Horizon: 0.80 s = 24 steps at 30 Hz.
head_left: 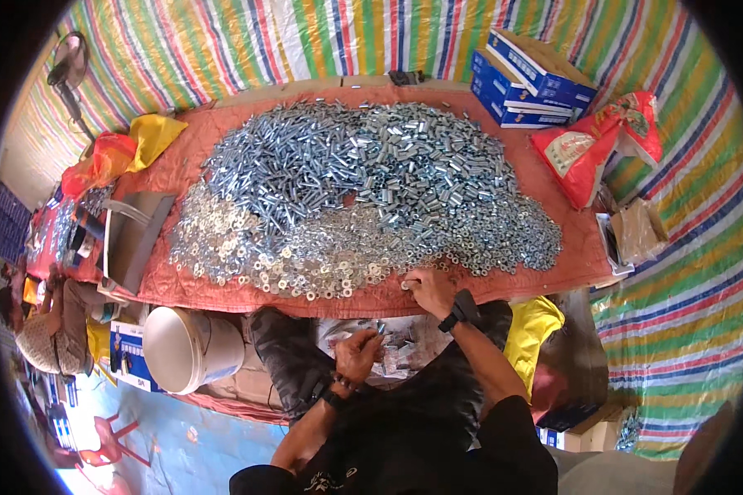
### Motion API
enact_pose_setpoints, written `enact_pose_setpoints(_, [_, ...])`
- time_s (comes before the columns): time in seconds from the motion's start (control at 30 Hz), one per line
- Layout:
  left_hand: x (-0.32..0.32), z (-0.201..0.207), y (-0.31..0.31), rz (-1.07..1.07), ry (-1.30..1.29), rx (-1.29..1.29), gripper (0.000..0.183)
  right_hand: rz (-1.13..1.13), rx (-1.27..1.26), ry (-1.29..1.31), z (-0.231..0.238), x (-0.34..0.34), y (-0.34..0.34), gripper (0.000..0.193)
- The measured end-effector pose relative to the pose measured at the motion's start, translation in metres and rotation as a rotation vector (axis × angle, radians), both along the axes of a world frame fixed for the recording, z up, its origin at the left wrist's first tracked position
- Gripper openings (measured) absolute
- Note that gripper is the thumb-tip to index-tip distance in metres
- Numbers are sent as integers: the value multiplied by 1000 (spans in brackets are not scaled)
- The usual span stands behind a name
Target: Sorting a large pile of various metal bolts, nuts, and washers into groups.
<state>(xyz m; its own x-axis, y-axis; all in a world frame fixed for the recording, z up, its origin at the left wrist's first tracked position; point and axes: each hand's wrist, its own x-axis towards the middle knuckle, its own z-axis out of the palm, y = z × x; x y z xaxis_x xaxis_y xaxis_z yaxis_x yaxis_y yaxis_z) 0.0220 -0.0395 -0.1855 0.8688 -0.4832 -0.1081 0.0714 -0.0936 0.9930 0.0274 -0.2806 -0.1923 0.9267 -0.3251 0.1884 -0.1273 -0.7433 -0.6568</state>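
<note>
Now left fingers [373, 340] pinch a metal piece [380, 327] at their tips — right fingers [417, 277] curled, hold unclear.

They wear a black shirt [404, 441] with a small white print [328, 481], dark patchy pants [282, 363], wrist beads [343, 381] and black wristbands [464, 308].

The worktop [574, 256] is covered in orange-red; toward its far edge the metal tubes [417, 161] are bluish silver, and toward its near edge the washers [326, 276] are paler silver. At its far right corner, the boxes [528, 78] are blue with white. Beyond its far edge, the sheet [355, 41] is striped with green, yellow, white, red and blue.
</note>
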Motion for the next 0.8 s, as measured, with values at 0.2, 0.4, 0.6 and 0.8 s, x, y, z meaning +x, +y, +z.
enact_pose_setpoints(0.2, [3, 12, -2, -2, 25, 27, 17, 26, -37, 15, 2, -2, 8, 12])
enact_pose_setpoints(0.4, [9, -4, -3, -12, 0, 59, 19, -23, -43, -5, 16, -2, 18, 11])
enact_pose_setpoints(0.6, [18, 11, -8, -49, -29, 127, 19, -26, 400, -45, 14, -8, 13, 16])
enact_pose_setpoints(0.8, [18, 7, -9, -28, -9, 64, 20, 43, 1048, 313, 60, -27, 40, 17])
